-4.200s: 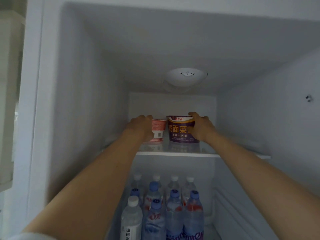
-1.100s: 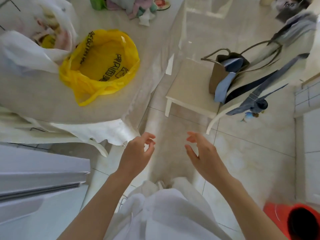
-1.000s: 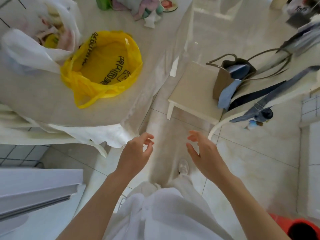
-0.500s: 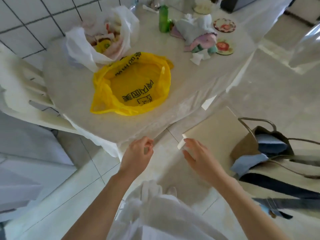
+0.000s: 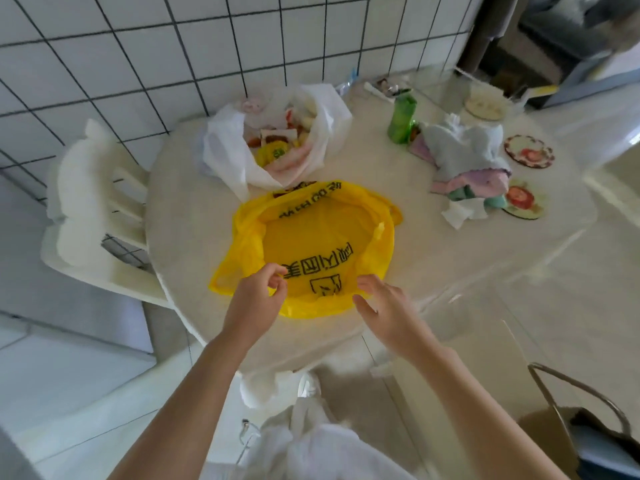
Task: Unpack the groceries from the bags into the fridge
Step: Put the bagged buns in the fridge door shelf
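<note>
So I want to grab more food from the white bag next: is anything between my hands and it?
Yes: the yellow bag lies spread on the table between both hands and the white bag. The left hand and right hand are at its near edge, holding nothing.

Bright, soft daylight fills the frame, strongest at the right, where the glossy counter (image 5: 450, 271) and the floor (image 5: 571, 341) wash out in pale glare; the white chair (image 5: 86, 202) at left is overexposed, its edges lost. Shadows are faint, only a soft one under the counter's near edge. The wide lens bends the wall tiles (image 5: 104, 64) in the upper left into slanting curves, and the whole picture is slightly soft, with the clothing at the bottom edge and the upper right corner blurred most.
</note>
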`<action>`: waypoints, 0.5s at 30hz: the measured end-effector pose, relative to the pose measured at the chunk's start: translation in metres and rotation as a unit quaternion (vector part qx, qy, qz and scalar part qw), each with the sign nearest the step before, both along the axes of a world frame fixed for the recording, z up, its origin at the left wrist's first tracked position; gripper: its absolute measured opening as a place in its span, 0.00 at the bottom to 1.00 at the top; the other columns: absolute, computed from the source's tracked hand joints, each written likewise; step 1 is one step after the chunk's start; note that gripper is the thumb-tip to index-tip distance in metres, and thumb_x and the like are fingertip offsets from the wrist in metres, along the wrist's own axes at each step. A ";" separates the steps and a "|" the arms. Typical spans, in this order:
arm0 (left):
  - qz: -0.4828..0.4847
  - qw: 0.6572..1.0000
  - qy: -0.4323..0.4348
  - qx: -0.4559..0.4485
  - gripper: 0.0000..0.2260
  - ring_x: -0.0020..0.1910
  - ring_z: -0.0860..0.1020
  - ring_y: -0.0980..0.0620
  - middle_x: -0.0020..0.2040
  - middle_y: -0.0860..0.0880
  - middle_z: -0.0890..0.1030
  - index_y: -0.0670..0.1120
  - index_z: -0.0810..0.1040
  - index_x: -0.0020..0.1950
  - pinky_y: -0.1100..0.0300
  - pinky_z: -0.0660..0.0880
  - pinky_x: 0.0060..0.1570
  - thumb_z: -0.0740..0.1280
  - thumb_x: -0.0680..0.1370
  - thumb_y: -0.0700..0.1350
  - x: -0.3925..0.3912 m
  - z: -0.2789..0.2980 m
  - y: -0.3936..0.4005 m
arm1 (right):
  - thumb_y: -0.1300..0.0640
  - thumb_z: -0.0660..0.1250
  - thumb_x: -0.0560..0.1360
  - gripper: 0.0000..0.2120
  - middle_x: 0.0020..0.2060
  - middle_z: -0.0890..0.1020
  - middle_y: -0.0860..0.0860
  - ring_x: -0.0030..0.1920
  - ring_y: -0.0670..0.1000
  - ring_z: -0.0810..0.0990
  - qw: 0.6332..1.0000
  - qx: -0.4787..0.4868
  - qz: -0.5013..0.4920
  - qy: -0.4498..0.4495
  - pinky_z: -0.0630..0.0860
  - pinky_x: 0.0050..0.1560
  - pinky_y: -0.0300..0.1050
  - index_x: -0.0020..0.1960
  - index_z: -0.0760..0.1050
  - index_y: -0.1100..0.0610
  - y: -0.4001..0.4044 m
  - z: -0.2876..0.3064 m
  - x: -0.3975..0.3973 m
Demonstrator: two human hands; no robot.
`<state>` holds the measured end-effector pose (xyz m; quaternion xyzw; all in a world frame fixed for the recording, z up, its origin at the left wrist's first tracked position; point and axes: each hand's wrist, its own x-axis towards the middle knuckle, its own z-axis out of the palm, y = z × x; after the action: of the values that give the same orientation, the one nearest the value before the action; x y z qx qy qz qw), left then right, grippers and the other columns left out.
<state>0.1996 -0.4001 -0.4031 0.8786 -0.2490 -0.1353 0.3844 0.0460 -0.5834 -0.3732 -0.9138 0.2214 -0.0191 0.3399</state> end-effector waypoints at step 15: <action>0.110 0.994 -0.003 0.004 0.06 0.46 0.81 0.53 0.45 0.50 0.84 0.47 0.80 0.53 0.57 0.77 0.47 0.66 0.77 0.43 0.172 0.008 -0.070 | 0.50 0.61 0.80 0.17 0.61 0.77 0.50 0.61 0.49 0.76 0.995 -0.012 0.099 0.025 0.72 0.56 0.39 0.66 0.70 0.55 -0.085 -0.001 0.187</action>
<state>0.3716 -0.4702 -0.3947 0.9024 -0.1517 -0.0907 0.3930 0.2331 -0.6683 -0.3739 -0.9355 0.1379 0.0347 0.3234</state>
